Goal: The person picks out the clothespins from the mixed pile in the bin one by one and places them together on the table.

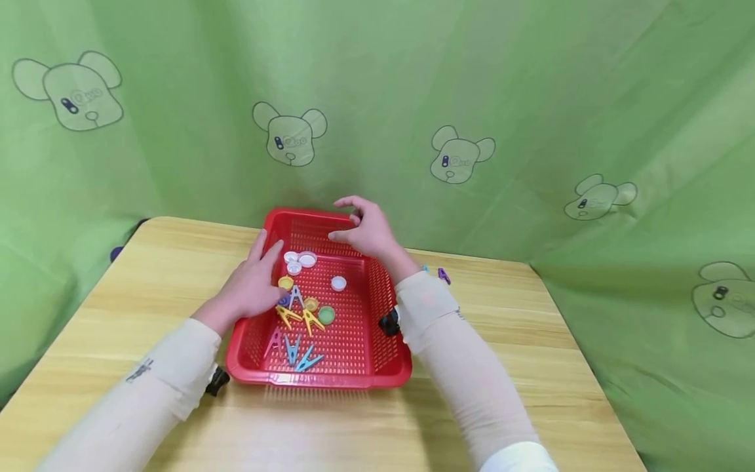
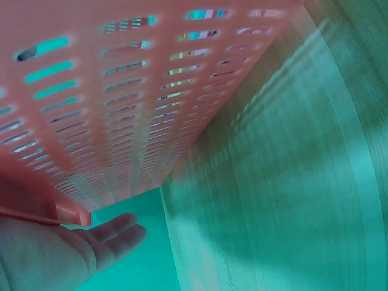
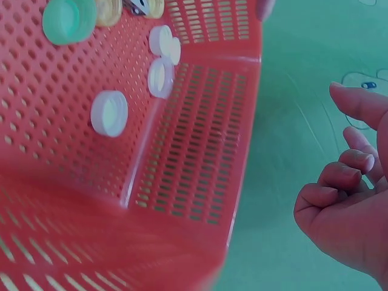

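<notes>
The left hand [image 1: 250,288], fingers fairly straight, grips nothing visible over the red basket [image 1: 348,334] on the counter [image 1: 501,334]; its thumb partly covers a blue cap [image 1: 285,301], contact unclear. The clothespins [image 1: 311,321] and lone white cap [image 1: 339,283] suit a light fingertip pinch. The right hand [image 1: 368,229], thumb and forefinger apart, looks unladen; a blue piece [image 1: 425,268] beside its sleeve [image 1: 427,308] is unidentifiable.

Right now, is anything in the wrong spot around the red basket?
Maybe: a purple clothespin lies on the wooden table, right of the red basket, while other clothespins lie inside. Something light blue shows beside the purple one, too small to identify. Nothing looks spilled or broken.
</notes>
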Tool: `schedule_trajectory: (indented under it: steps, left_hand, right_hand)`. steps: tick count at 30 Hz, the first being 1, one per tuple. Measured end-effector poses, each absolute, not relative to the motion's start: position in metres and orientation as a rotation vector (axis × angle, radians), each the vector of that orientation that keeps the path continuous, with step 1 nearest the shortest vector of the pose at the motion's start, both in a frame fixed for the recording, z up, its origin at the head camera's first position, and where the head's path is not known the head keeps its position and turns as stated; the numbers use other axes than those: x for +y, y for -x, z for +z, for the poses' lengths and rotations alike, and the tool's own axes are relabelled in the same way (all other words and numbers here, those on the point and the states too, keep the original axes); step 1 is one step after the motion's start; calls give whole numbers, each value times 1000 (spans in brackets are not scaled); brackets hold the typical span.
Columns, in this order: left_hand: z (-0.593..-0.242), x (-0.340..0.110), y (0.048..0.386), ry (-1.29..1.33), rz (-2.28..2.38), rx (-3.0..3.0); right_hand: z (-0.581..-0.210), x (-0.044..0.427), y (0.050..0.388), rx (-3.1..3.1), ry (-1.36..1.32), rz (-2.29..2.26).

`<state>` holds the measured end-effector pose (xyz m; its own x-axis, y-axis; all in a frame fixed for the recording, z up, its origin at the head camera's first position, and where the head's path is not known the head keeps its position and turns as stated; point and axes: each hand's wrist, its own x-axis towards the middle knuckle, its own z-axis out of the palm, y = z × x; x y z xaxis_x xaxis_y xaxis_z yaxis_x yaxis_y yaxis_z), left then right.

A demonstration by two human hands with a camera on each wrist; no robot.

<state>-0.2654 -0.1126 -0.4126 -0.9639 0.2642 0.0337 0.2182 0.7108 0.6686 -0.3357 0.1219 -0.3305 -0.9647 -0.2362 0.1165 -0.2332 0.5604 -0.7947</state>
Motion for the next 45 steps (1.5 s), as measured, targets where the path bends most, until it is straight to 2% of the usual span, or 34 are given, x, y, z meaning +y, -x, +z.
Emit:
schedule_trajectory:
  steps: [10, 24, 45]
  left_hand:
    - [-411, -112, 267, -426, 1082, 2860]
    - [-406, -113, 263, -400, 1086, 2830]
    - [-413, -113, 267, -410, 1052, 2871]
  right_hand:
    - [-350, 104, 331, 2719, 370, -1415]
    - [-384, 93, 324, 2638, 450, -1375]
    - [-418, 85, 324, 2590, 478, -878]
